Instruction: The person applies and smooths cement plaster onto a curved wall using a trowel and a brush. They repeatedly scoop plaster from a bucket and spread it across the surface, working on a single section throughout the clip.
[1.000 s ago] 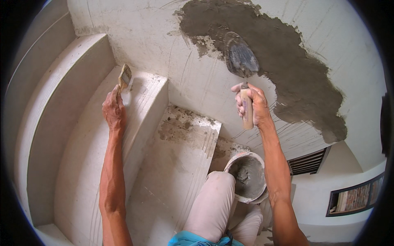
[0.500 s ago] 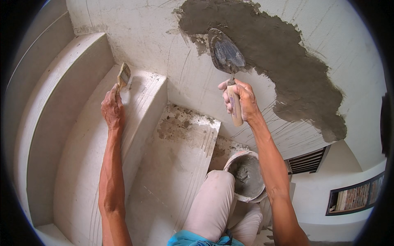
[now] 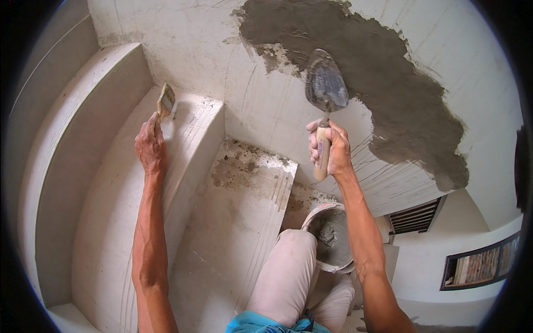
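My right hand is closed round the wooden handle of a pointed trowel. The grey metal blade points up the wall, in front of the lower edge of a dark wet mortar patch; whether it touches the mortar I cannot tell. In my left hand is a flat paintbrush, gripped by its handle with the bristles upward, above a stair step. Between my right forearm and my knee stands a bucket holding grey wet mortar, partly hidden by both.
Pale concrete steps climb to the left, with mortar spatter on the lower one near the wall. At the lower right are a dark slatted vent and a dark-framed opening. My bent leg is beside the bucket.
My right hand and the trowel have moved right and slightly down, and the blade has turned more upright. My left hand with the paintbrush has hardly shifted.
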Tool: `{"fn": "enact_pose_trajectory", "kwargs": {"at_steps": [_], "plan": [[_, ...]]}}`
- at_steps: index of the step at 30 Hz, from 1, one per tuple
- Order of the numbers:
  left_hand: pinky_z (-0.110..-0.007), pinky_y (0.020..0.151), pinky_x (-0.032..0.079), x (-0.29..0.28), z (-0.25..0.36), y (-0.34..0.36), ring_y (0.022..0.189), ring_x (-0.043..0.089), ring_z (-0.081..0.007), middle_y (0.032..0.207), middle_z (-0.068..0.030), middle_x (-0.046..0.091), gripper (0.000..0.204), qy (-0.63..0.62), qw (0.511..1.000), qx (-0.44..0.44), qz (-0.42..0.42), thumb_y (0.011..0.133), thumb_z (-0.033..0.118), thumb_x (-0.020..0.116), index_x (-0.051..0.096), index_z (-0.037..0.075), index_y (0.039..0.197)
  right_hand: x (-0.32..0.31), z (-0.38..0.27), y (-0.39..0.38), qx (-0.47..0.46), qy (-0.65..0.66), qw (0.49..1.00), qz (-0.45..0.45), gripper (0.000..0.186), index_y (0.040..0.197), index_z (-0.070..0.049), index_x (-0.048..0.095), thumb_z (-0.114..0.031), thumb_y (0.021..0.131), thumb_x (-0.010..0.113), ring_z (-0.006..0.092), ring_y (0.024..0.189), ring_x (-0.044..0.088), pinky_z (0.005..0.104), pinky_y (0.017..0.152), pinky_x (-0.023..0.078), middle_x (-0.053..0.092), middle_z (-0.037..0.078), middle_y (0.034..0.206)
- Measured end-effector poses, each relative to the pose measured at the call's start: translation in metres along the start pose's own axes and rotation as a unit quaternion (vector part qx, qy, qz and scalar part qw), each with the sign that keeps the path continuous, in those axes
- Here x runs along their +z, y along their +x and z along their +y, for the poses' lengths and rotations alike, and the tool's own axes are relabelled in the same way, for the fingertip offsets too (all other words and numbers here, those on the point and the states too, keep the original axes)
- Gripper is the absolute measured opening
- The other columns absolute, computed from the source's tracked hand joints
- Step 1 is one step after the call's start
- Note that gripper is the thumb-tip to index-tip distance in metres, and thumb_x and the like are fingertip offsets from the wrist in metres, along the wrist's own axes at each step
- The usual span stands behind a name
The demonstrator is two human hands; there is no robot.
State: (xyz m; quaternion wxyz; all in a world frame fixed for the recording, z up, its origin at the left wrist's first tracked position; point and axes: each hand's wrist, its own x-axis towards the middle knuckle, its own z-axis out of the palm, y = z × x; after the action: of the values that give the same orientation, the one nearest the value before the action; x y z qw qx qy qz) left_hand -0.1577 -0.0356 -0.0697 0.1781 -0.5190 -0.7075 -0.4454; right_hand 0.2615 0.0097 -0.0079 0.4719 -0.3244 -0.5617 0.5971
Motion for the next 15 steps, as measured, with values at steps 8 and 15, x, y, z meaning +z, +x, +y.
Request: {"fn": "enact_pose_trajectory", "kwargs": {"at_steps": [8,15], "plan": [[-0.044,0.079,0.051,0.003,-0.002,0.001,0.091,0.066,-0.0336,0.102,-0.0135,0.069,0.029,-0.013,1.0,-0.007,-0.005,0.099,0.017,0.052,0.066,0.01,0.123,0.014,-0.002,0.025,0.021,-0.027,0.999,-0.022,0.042,0.107,0.002,0.057,-0.037,0.094,0.05,0.0109,0.052,0.054,0.0273,0.045,0.049,0.056,0.005,0.071],[-0.044,0.079,0.051,0.0,0.001,0.0,0.092,0.066,-0.0338,0.103,-0.0136,0.069,0.028,0.003,1.0,-0.007,-0.005,0.098,0.016,0.053,0.066,0.01,0.122,-0.008,0.018,-0.004,-0.022,0.028,0.999,0.026,0.039,0.107,0.003,0.057,-0.033,0.093,0.05,0.0127,0.051,0.053,0.0284,0.045,0.049,0.055,0.007,0.07]]}}
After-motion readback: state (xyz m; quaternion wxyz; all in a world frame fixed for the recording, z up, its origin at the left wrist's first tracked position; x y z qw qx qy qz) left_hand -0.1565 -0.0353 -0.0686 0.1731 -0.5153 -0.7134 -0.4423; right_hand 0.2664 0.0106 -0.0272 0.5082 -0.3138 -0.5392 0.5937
